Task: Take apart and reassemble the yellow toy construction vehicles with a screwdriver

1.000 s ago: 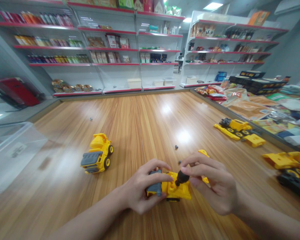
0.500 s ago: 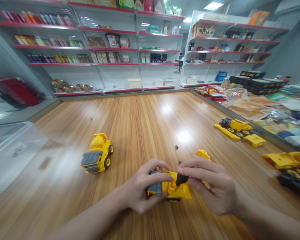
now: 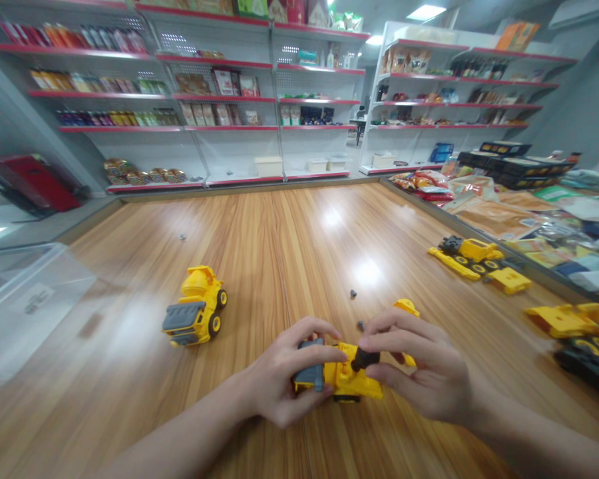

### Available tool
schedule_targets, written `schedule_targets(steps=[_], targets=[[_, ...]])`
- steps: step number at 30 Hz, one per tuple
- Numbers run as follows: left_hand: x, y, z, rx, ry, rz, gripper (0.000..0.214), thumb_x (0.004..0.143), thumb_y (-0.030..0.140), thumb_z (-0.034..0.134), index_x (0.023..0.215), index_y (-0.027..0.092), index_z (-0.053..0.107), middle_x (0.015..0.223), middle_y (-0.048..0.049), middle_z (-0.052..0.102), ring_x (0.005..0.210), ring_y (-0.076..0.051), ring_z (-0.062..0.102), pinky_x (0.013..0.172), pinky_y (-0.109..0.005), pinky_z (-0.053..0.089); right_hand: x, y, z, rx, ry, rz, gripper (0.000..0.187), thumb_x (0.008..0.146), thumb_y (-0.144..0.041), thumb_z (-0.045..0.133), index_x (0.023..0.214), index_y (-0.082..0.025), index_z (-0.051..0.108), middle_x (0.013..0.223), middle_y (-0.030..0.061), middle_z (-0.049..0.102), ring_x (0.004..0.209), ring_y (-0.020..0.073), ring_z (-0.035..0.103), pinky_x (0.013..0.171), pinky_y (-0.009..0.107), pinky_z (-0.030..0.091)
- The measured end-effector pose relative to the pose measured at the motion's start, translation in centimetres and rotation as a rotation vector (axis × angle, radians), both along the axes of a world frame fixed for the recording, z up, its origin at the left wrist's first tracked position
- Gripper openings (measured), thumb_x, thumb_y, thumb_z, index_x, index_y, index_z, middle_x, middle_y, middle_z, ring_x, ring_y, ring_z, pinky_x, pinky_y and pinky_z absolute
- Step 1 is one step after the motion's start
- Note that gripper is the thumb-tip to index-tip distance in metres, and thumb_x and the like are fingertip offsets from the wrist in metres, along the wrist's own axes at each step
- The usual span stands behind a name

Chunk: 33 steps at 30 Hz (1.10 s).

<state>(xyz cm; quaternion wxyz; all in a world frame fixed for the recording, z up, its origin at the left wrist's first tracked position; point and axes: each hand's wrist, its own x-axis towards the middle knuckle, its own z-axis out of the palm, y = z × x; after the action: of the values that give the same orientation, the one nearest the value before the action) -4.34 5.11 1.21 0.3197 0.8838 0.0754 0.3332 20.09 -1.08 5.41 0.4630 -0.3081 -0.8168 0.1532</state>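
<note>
A yellow toy truck body with a grey front part lies on the wooden table near its front edge. My left hand grips the truck at its grey end, fingers curled round it. My right hand pinches a short dark tool or peg whose tip rests on the truck's top. A yellow part shows just beyond my right hand. Two small dark screws lie on the table a little past the hands.
A whole yellow toy mixer truck stands to the left. More yellow toy vehicles and parts lie at the right, with another at the far right edge. A clear plastic bin sits at the left. Shop shelves stand behind.
My right hand has turned a little and dropped, and the dark tool now leans flatter. The left hand and the truck have stayed put.
</note>
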Motion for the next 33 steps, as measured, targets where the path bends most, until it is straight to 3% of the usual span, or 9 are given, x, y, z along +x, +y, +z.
schedule_targets(steps=[4, 9, 13, 16, 19, 23, 28, 33], targets=[[0.04, 0.04, -0.05, -0.002, -0.012, -0.001, 0.051, 0.072, 0.012, 0.066, 0.123, 0.016, 0.060, 0.124, -0.0157, 0.051, 0.108, -0.026, 0.055, 0.091, -0.041, 0.050, 0.07, 0.04, -0.08, 0.048, -0.015, 0.031, 0.041, 0.083, -0.001, 0.058, 0.122, -0.014, 0.063, 0.107, 0.0107, 0.069, 0.101, 0.0198, 0.064, 0.085, 0.034, 0.056], [0.06, 0.05, -0.08, -0.001, -0.002, -0.001, 0.052, 0.074, 0.013, 0.065, 0.125, 0.018, 0.058, 0.124, -0.0156, 0.051, 0.109, -0.027, 0.054, 0.090, -0.042, 0.050, 0.07, 0.01, -0.04, 0.025, -0.008, 0.019, 0.036, 0.083, -0.004, 0.063, 0.116, -0.018, 0.068, 0.108, 0.0100, 0.066, 0.091, 0.0174, 0.066, 0.073, 0.029, 0.058], [0.06, 0.07, -0.01, -0.002, -0.004, -0.003, 0.051, 0.075, 0.013, 0.065, 0.125, 0.019, 0.058, 0.124, -0.0159, 0.051, 0.108, -0.027, 0.054, 0.089, -0.042, 0.051, -0.04, -0.04, 0.01, 0.043, -0.021, 0.038, 0.044, 0.085, 0.000, 0.052, 0.125, -0.015, 0.062, 0.113, 0.0124, 0.067, 0.101, 0.0208, 0.065, 0.082, 0.036, 0.058], [0.10, 0.04, 0.05, -0.016, -0.019, -0.007, 0.059, 0.074, 0.013, 0.065, 0.131, 0.017, 0.052, 0.123, -0.0166, 0.051, 0.109, -0.027, 0.054, 0.091, -0.043, 0.051, -0.06, 0.03, -0.12, 0.037, -0.011, 0.013, 0.041, 0.084, -0.002, 0.061, 0.122, -0.017, 0.064, 0.104, 0.0095, 0.067, 0.095, 0.0187, 0.065, 0.078, 0.032, 0.057], [0.16, 0.01, 0.08, -0.032, -0.018, -0.014, 0.066, 0.074, 0.013, 0.065, 0.137, 0.015, 0.047, 0.122, -0.0171, 0.051, 0.111, -0.028, 0.054, 0.092, -0.043, 0.051, 0.01, 0.10, -0.14, 0.010, -0.008, -0.002, 0.037, 0.083, -0.004, 0.064, 0.118, -0.017, 0.067, 0.108, 0.0104, 0.065, 0.097, 0.0194, 0.064, 0.078, 0.032, 0.057], [0.16, 0.02, 0.00, -0.011, -0.007, -0.002, 0.057, 0.074, 0.014, 0.065, 0.129, 0.016, 0.054, 0.122, -0.0166, 0.051, 0.109, -0.027, 0.054, 0.088, -0.041, 0.051, 0.02, 0.10, 0.14, 0.037, -0.017, 0.055, 0.044, 0.084, 0.002, 0.054, 0.124, -0.013, 0.062, 0.111, 0.0124, 0.067, 0.101, 0.0204, 0.064, 0.084, 0.036, 0.055], [0.07, 0.00, -0.08, 0.002, -0.006, 0.009, 0.049, 0.075, 0.015, 0.065, 0.123, 0.018, 0.057, 0.123, -0.0165, 0.051, 0.110, -0.028, 0.054, 0.088, -0.042, 0.051, -0.03, 0.05, 0.27, 0.021, -0.003, 0.043, 0.036, 0.082, -0.002, 0.064, 0.115, -0.016, 0.068, 0.106, 0.0102, 0.066, 0.094, 0.0181, 0.064, 0.077, 0.031, 0.057], [0.06, 0.01, -0.11, 0.004, -0.012, 0.016, 0.048, 0.075, 0.016, 0.065, 0.122, 0.018, 0.058, 0.123, -0.0166, 0.052, 0.106, -0.027, 0.055, 0.086, -0.042, 0.052, -0.12, 0.09, 0.29, 0.042, -0.018, 0.061, 0.041, 0.084, 0.000, 0.058, 0.121, -0.015, 0.063, 0.109, 0.0113, 0.068, 0.099, 0.0200, 0.064, 0.083, 0.035, 0.056]])
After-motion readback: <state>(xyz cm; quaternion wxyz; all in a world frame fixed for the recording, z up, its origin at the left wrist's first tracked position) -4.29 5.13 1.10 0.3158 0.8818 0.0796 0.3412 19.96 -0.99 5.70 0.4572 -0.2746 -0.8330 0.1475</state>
